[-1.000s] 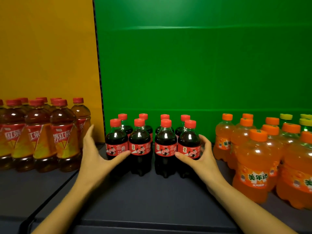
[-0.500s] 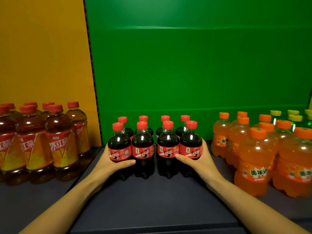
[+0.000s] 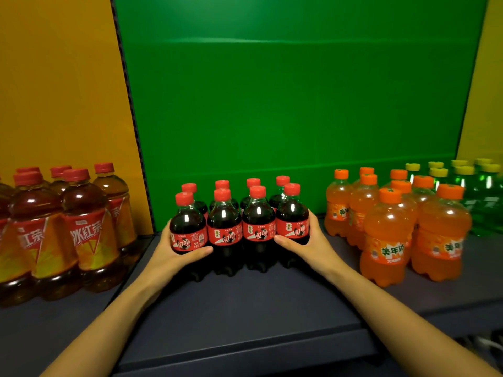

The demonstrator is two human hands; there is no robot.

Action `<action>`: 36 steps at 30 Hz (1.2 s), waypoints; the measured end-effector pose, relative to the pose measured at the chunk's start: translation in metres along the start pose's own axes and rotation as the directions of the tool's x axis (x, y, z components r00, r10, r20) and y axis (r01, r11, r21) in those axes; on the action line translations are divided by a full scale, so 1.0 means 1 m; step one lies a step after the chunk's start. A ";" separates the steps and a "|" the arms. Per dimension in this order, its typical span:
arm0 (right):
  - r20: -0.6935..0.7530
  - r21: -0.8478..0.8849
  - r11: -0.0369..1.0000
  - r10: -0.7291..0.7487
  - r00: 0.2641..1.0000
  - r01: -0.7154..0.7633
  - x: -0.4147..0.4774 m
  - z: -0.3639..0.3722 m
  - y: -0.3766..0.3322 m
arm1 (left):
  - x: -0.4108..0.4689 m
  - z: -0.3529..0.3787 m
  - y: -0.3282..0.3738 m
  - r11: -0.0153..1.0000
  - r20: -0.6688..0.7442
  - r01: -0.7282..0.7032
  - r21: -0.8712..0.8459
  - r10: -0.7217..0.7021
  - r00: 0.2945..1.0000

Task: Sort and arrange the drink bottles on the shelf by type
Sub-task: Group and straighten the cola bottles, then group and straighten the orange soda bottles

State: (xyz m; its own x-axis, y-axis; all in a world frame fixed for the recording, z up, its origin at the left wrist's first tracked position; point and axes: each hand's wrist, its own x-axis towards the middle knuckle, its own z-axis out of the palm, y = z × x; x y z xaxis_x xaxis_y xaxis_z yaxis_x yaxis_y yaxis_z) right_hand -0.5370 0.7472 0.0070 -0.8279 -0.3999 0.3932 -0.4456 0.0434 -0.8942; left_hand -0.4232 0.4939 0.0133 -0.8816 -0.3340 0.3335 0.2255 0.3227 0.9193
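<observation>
Several small cola bottles [image 3: 224,227] with red caps stand in two rows at the middle of the dark shelf [image 3: 245,308]. My left hand [image 3: 174,253] cups the left end of the group, thumb across the front-left bottle's label. My right hand [image 3: 307,246] cups the right end, thumb on the front-right bottle's label. Iced tea bottles [image 3: 87,235] with red caps stand in a cluster at the left. Orange soda bottles [image 3: 386,235] stand at the right, with green bottles [image 3: 484,197] with yellow caps behind them at the far right.
A green back panel [image 3: 285,104] rises behind the cola, with yellow panels [image 3: 54,91] on either side. The shelf's front edge [image 3: 245,352] runs below my forearms. Bare shelf lies between the cola and the neighbouring groups.
My hands closed in from beside the cola group onto its two end bottles, and the bottles now stand tighter together. The view shifted, bringing more of the green bottles in.
</observation>
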 end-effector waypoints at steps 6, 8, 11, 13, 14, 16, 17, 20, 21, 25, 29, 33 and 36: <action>-0.089 -0.241 0.970 -0.038 0.995 0.016 -0.034 -0.018 -0.015 | -0.024 0.002 0.018 0.918 -0.160 -0.130 0.375 0.203 0.966; -0.093 -0.271 0.960 -0.098 0.991 0.069 -0.047 -0.028 -0.022 | -0.031 0.002 0.023 0.831 -0.171 -0.263 0.490 0.387 0.906; -0.108 -0.317 0.936 -0.194 0.975 0.152 -0.066 -0.050 -0.033 | -0.041 0.015 0.036 0.709 -0.128 -0.445 0.547 0.596 0.793; -0.111 -0.318 0.926 -0.248 0.962 0.203 -0.075 -0.066 -0.040 | -0.048 0.033 0.046 0.678 -0.081 -0.509 0.531 0.639 0.765; -0.113 -0.314 0.923 -0.269 0.956 0.223 -0.079 -0.076 -0.044 | -0.050 0.046 0.051 0.671 -0.053 -0.534 0.515 0.646 0.762; -0.117 -0.297 0.922 -0.292 0.949 0.247 -0.084 -0.093 -0.051 | -0.055 0.066 0.059 0.673 0.010 -0.559 0.484 0.635 0.772; -0.121 -0.297 0.919 -0.306 0.944 0.259 -0.084 -0.104 -0.053 | -0.056 0.079 0.062 0.676 0.036 -0.569 0.469 0.629 0.776; -0.129 -0.315 0.898 -0.363 0.923 0.309 -0.085 -0.137 -0.055 | -0.056 0.119 0.071 0.698 0.094 -0.591 0.405 0.611 0.786; -0.136 -0.322 0.890 -0.382 0.914 0.324 -0.084 -0.147 -0.055 | -0.056 0.131 0.073 0.710 0.107 -0.592 0.381 0.602 0.791; -0.122 -0.376 0.849 -0.442 0.889 0.371 -0.081 -0.194 -0.051 | -0.049 0.190 0.078 0.787 0.125 -0.535 0.307 0.524 0.842; -0.070 -0.437 0.807 -0.471 0.879 0.397 -0.069 -0.234 -0.040 | -0.034 0.235 0.075 0.858 0.138 -0.422 0.291 0.399 0.906; -0.053 -0.384 0.838 -0.440 0.896 0.388 -0.046 -0.265 -0.026 | -0.020 0.269 0.078 0.923 0.097 -0.303 0.236 0.288 0.953; -0.035 -0.339 0.855 -0.427 0.903 0.391 -0.028 -0.277 -0.023 | -0.013 0.286 0.088 0.961 0.072 -0.243 0.136 0.235 0.969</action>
State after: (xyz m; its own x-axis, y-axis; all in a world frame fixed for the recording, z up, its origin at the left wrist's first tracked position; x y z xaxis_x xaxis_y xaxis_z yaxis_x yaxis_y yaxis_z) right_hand -0.5979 1.0107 0.0757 -0.5696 -0.3477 0.7448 -0.8207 0.1914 -0.5383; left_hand -0.5106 0.7799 0.0302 -0.8314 -0.1845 0.5242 0.3744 0.5112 0.7736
